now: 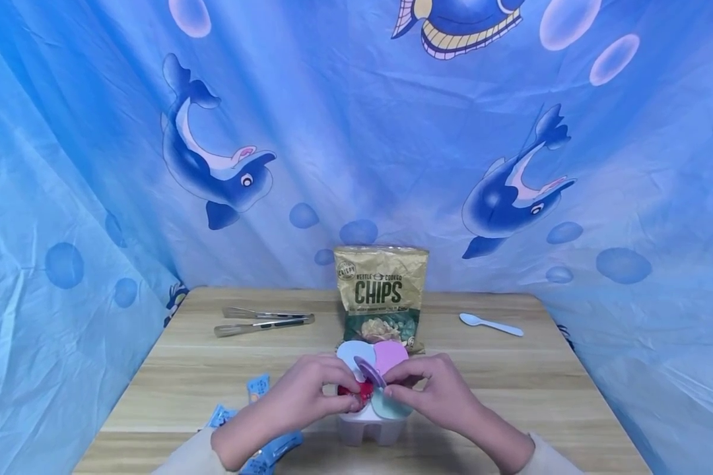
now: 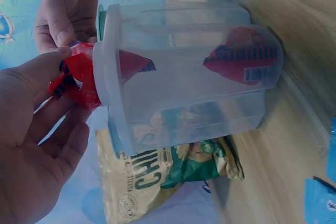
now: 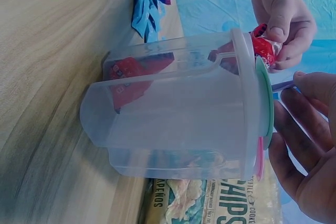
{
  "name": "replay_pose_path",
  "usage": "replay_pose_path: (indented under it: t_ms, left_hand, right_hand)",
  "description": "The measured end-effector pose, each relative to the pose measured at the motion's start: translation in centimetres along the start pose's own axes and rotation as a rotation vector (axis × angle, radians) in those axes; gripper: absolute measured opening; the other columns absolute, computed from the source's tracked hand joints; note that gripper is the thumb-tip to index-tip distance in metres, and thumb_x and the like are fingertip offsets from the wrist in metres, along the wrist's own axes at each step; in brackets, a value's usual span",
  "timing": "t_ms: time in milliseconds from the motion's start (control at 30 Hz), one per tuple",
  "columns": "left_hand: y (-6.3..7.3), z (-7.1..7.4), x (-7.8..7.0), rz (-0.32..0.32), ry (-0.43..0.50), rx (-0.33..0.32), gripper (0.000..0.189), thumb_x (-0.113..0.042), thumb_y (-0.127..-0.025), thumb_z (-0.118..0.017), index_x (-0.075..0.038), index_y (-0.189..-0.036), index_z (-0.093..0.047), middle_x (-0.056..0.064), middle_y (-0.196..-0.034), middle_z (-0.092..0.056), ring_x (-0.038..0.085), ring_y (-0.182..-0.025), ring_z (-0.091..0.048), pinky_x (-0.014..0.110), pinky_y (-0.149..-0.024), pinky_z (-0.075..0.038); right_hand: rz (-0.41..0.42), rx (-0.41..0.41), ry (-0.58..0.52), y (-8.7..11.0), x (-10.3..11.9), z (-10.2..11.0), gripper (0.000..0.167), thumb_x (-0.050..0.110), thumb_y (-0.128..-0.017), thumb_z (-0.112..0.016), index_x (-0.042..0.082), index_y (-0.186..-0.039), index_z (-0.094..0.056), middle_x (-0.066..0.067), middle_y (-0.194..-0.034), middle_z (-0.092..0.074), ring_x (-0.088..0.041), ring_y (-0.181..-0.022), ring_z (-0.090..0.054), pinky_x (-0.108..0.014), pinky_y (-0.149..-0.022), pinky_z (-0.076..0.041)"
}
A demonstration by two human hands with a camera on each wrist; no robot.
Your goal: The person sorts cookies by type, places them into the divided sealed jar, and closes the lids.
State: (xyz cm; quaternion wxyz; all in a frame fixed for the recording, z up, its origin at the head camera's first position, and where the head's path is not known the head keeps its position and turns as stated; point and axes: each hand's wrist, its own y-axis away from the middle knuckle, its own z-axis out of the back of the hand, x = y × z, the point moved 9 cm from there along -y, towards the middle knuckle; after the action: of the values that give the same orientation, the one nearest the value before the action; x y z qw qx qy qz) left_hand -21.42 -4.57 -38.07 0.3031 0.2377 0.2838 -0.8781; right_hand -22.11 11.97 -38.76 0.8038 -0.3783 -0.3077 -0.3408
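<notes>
A translucent container (image 2: 184, 85) stands upright on the table, topped by light blue (image 1: 354, 354), pink (image 1: 391, 355) and mint green (image 1: 392, 404) lids. At its near left opening, my left hand (image 1: 317, 386) pinches a red snack packet (image 2: 83, 80). Part of that packet is down inside the container and part sticks out above the rim. My right hand (image 1: 434, 390) pinches a purple lid (image 1: 368, 371) between thumb and finger, tilted up beside the packet. Another red packet (image 3: 130, 81) lies at the container's bottom, visible through its wall.
A chips bag (image 1: 381, 287) stands right behind the container. Metal tongs (image 1: 265, 322) lie at the back left, and a pale blue spoon (image 1: 492, 324) at the back right. Several blue packets (image 1: 273, 454) are scattered at the front left, near my left forearm.
</notes>
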Motion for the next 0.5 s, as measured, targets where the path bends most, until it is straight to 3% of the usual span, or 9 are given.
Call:
replay_pose_path:
  t_ms: [300, 500]
  left_hand:
    - [-0.5, -0.4, -0.6, -0.072, -0.096, 0.061, 0.004, -0.020, -0.091, -0.079, -0.023, -0.093, -0.081, -0.019, -0.090, -0.073, -0.002, -0.089, -0.061, 0.020, -0.081, -0.052]
    - [-0.3, -0.6, -1.2, -0.126, -0.192, 0.199, 0.019, -0.026, -0.090, -0.080, -0.022, -0.109, -0.079, -0.017, -0.104, -0.074, 0.001, -0.103, -0.063, 0.024, -0.092, -0.053]
  right_hand:
    - [0.003, -0.001, 0.012, -0.1, 0.0, -0.1, 0.009, 0.016, -0.088, -0.082, 0.020, -0.096, -0.082, 0.008, -0.087, -0.078, -0.003, -0.074, -0.071, -0.027, -0.067, -0.060]
    - [-0.017, 0.002, 0.014, 0.0, -0.2, -0.1, 0.009, 0.017, -0.088, -0.082, 0.021, -0.096, -0.082, 0.007, -0.088, -0.079, -0.003, -0.075, -0.071, -0.027, -0.068, -0.061]
